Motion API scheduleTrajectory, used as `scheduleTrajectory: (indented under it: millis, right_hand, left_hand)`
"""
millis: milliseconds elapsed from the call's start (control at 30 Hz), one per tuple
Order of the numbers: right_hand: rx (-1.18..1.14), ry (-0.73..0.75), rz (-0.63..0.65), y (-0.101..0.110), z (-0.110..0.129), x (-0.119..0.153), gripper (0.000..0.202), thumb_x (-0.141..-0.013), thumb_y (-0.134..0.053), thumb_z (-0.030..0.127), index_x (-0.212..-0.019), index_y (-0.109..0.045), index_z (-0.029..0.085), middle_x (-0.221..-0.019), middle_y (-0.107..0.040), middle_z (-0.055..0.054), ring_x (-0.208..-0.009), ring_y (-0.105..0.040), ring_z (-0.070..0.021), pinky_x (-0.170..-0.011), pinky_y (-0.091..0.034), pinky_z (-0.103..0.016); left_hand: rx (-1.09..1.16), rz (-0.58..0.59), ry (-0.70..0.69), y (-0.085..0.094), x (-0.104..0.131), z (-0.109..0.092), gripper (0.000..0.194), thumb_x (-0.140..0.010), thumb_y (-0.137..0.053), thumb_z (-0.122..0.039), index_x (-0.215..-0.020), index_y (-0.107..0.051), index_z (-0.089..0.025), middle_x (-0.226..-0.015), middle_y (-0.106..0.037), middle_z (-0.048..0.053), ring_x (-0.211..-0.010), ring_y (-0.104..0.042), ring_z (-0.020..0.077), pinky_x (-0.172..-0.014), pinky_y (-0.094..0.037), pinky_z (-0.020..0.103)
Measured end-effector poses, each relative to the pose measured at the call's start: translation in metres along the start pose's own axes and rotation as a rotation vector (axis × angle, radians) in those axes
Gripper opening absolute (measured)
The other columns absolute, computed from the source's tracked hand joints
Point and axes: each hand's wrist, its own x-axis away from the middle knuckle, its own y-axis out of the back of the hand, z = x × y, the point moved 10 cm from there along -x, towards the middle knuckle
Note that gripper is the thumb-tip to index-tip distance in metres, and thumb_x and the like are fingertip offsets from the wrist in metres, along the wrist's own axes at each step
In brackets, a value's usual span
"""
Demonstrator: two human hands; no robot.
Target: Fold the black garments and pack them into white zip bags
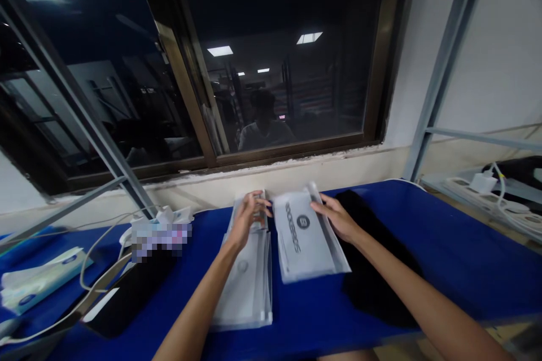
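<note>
Head view: my left hand (248, 215) rests fingers-down on the far end of the stack of frosted white zip bags (248, 276) on the blue table (444, 254). My right hand (339, 217) pinches the top right edge of the single printed white zip bag (302, 240). Its long axis runs 12 to 6, tilted slightly. The black cloth (372, 271) lies at 3 o'clock of it.
</note>
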Motion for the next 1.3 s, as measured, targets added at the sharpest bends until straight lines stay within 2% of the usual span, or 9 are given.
scheduleTrajectory:
  millis: [100,233,367,500,667,767,967,1200,1300]
  right_hand:
    - [0.021,-0.159,0.253,-0.030,-0.017,0.015,0.054,-0.075,-0.082,0.047,-0.117,-0.067,0.015,-0.084,-0.073,-0.003,-0.064,-0.066,-0.0166,-0.060,-0.051,-0.027]
    - [0.139,-0.149,0.422,-0.059,-0.026,0.025,0.052,-0.078,-0.077,0.052,-0.112,-0.069,0.014,-0.080,-0.070,-0.002,-0.060,-0.061,-0.0130,-0.057,-0.046,-0.023]
    - [0.370,-0.030,0.428,-0.063,-0.029,0.018,0.051,-0.085,-0.066,0.064,-0.086,-0.068,0.013,-0.063,-0.055,0.003,-0.052,-0.044,-0.0089,-0.048,-0.029,-0.021]
    - [0.529,0.089,0.284,-0.049,-0.025,0.007,0.066,-0.090,-0.052,0.070,-0.052,-0.043,0.017,-0.052,-0.031,0.005,-0.052,-0.026,-0.0070,-0.049,-0.018,-0.025]
    - [0.496,0.104,0.209,-0.046,-0.020,0.009,0.056,-0.085,-0.060,0.068,-0.065,-0.053,0.017,-0.057,-0.041,0.005,-0.056,-0.037,-0.0097,-0.052,-0.025,-0.024]
    - [0.402,0.101,0.230,-0.050,-0.011,0.011,0.047,-0.087,-0.062,0.063,-0.081,-0.060,0.017,-0.068,-0.052,0.003,-0.063,-0.045,-0.0117,-0.058,-0.033,-0.024]
    - [0.393,0.122,0.344,-0.061,0.013,0.022,0.049,-0.091,-0.059,0.057,-0.063,-0.047,0.019,-0.059,-0.036,0.006,-0.055,-0.032,-0.0092,-0.053,-0.024,-0.025]
    - [0.204,0.160,0.238,-0.037,0.037,0.022,0.047,-0.083,-0.073,0.049,-0.062,-0.043,0.020,-0.055,-0.037,0.007,-0.050,-0.028,-0.0070,-0.048,-0.019,-0.025]
    - [0.267,0.066,0.299,-0.043,0.027,0.020,0.040,-0.089,-0.065,0.056,-0.078,-0.053,0.019,-0.062,-0.047,0.005,-0.047,-0.032,-0.0073,-0.045,-0.020,-0.024]
  left_hand:
    - [-0.021,-0.008,0.025,0.013,0.002,0.003,0.056,-0.090,-0.058,-0.064,-0.120,-0.058,-0.016,-0.098,-0.068,0.010,-0.077,-0.065,0.0193,-0.056,-0.047,0.026]
    - [-0.211,0.257,0.109,-0.023,0.017,0.019,0.044,-0.084,-0.070,-0.056,-0.095,-0.072,-0.014,-0.086,-0.070,0.009,-0.074,-0.063,0.0171,-0.063,-0.046,0.025]
    - [-0.215,0.353,0.139,-0.048,0.029,0.027,0.038,-0.080,-0.077,-0.051,-0.087,-0.071,-0.014,-0.077,-0.069,0.005,-0.067,-0.059,0.0137,-0.062,-0.044,0.024]
    - [-0.117,0.368,0.216,-0.062,0.036,0.043,0.040,-0.080,-0.077,-0.052,-0.086,-0.066,-0.014,-0.075,-0.067,0.003,-0.062,-0.057,0.0113,-0.058,-0.041,0.021]
    - [-0.114,0.240,0.206,-0.065,0.038,0.056,0.047,-0.076,-0.078,-0.058,-0.082,-0.062,-0.015,-0.068,-0.065,0.001,-0.055,-0.054,0.0109,-0.052,-0.039,0.021]
    - [-0.145,0.218,0.171,-0.064,0.038,0.051,0.046,-0.078,-0.076,-0.058,-0.082,-0.064,-0.014,-0.067,-0.065,0.002,-0.055,-0.054,0.0107,-0.052,-0.039,0.021]
    - [-0.178,0.164,0.084,-0.050,0.033,0.019,0.043,-0.080,-0.075,-0.055,-0.078,-0.063,-0.015,-0.061,-0.058,-0.001,-0.052,-0.048,0.0088,-0.049,-0.035,0.019]
    - [-0.097,-0.112,0.000,0.009,0.020,-0.007,0.045,-0.072,-0.080,-0.057,-0.076,-0.063,-0.016,-0.059,-0.061,-0.001,-0.049,-0.050,0.0097,-0.047,-0.035,0.020]
    - [-0.097,-0.050,0.016,-0.005,0.024,-0.001,0.044,-0.071,-0.082,-0.055,-0.072,-0.062,-0.016,-0.058,-0.059,-0.001,-0.049,-0.049,0.0091,-0.048,-0.034,0.020]
